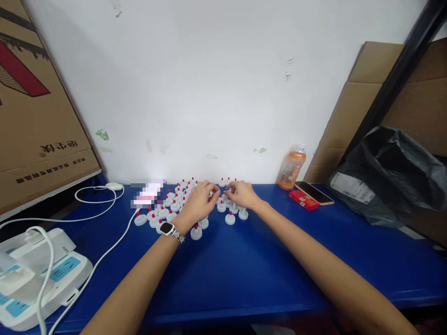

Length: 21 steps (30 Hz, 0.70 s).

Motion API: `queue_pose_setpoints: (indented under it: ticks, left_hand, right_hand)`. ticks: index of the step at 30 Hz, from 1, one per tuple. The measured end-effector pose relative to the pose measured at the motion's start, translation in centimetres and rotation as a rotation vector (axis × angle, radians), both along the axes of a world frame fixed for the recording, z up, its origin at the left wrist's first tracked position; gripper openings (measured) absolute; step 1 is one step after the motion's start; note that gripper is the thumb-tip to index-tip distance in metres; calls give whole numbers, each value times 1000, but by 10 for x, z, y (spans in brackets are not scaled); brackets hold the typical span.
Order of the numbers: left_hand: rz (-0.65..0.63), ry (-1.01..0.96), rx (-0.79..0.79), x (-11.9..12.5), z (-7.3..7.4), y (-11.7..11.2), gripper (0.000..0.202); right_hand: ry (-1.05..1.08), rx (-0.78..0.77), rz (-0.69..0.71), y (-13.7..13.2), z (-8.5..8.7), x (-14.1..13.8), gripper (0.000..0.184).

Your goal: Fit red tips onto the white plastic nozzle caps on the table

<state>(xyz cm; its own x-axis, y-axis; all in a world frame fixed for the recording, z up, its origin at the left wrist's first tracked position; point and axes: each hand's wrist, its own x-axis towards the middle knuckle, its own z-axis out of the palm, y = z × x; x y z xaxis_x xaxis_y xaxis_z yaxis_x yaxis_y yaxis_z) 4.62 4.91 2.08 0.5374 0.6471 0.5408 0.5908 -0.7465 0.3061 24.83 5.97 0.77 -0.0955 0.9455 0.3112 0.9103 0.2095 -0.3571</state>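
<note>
White round caps with red pointed tips [196, 232] stand upright in a loose cluster on the blue table [223, 274]. My left hand [199, 201], with a watch and a metal bracelet at the wrist, reaches in among them. Its fingers are curled, with thumb and fingertips close together. Facing it across a small gap is my right hand [241, 193], also with bent fingers and the thumb near the index finger. Several caps [230, 217] stand just below the right hand. Whatever lies between the fingertips of either hand is too small and hidden to make out.
A blurred-out bright item [149, 193] with a white cable lies left of the caps. A power strip [45, 279] sits at front left. To the right are an orange drink bottle [292, 167], a red box [303, 200], a phone [315, 192] and a dark plastic bag [391, 181].
</note>
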Motion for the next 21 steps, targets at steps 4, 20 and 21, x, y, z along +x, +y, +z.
queue_pose_setpoints:
  ticks: [4,20,21]
  left_hand:
    - [43,92,100,-15,-12,-6,23]
    - [61,80,38,-42,-16,-15,30]
    - [65,84,33,-45,-18,-14,29]
  right_hand:
    - [30,-10,-1,7,1,-9,14]
    - [314,1,115,3,14,-25,19]
    - [169,-26,59,9,11,-23,15]
